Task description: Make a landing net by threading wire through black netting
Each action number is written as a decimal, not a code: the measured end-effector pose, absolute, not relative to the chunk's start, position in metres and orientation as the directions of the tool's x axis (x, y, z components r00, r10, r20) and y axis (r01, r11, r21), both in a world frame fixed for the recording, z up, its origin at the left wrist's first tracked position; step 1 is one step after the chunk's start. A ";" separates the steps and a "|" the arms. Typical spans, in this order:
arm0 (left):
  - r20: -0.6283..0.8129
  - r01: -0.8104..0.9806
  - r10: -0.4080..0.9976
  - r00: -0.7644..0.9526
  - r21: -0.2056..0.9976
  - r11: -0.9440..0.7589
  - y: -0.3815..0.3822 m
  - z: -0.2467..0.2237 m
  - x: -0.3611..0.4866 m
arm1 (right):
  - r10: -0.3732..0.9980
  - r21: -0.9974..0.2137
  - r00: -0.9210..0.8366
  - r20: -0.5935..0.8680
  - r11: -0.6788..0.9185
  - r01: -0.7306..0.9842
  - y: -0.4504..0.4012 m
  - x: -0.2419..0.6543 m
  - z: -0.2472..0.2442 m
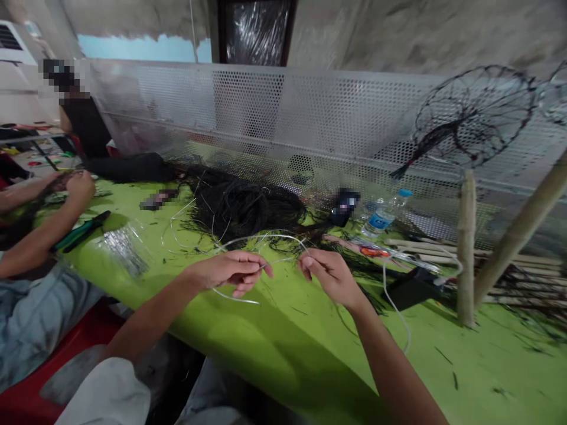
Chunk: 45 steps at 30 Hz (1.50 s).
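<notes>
Over the green table (274, 348), my left hand (233, 271) is closed in a pinch on a thin silvery wire (281, 260). My right hand (325, 271) sits just to its right, fingers closed at the curved wire that arcs between the hands. A small gap separates the two hands. One loose end of wire hangs below my left hand. Behind both hands lies a large tangle of black strands (248, 206), with thin wire loops over its left part.
A person's hands (80, 189) work at the left, near green-handled scissors (84, 230) and a bundle of thin pins (126, 248). Rightward are a water bottle (381, 218), a black box (411, 287) and upright wooden sticks (466, 254). A perforated panel (319, 112) stands behind.
</notes>
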<state>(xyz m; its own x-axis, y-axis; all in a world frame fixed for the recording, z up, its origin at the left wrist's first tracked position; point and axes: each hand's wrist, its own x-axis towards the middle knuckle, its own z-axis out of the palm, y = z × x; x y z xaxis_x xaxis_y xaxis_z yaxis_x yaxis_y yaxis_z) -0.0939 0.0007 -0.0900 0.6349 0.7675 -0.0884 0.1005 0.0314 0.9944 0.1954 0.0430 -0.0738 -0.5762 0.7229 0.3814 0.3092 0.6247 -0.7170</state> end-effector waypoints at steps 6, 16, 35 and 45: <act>0.193 0.501 0.973 0.131 0.833 -0.232 0.013 -0.125 -0.172 | 0.811 -0.812 -0.464 0.356 0.514 0.276 0.044 0.211 -0.083; 0.339 0.878 0.938 -0.072 0.467 -0.102 0.025 -0.152 -0.242 | 0.935 -0.977 -0.285 0.212 0.207 -0.047 0.057 0.252 -0.085; 0.976 0.908 0.196 -0.094 0.165 -0.384 0.023 0.134 -0.239 | 0.891 -0.999 -0.454 -0.009 -0.022 -0.023 0.114 0.146 -0.109; 0.925 0.839 0.379 -0.017 0.219 -0.498 0.034 0.128 -0.186 | 0.898 -0.980 -0.433 -0.075 0.015 0.201 0.158 0.015 -0.111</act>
<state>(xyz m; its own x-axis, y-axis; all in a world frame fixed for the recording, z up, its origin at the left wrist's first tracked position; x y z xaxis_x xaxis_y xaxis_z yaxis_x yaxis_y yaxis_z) -0.1862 0.0343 0.1281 -0.0165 0.3795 0.9251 0.8388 -0.4982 0.2194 0.0152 0.1581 -0.1107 -0.4327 0.8984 -0.0751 0.2008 0.0148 -0.9795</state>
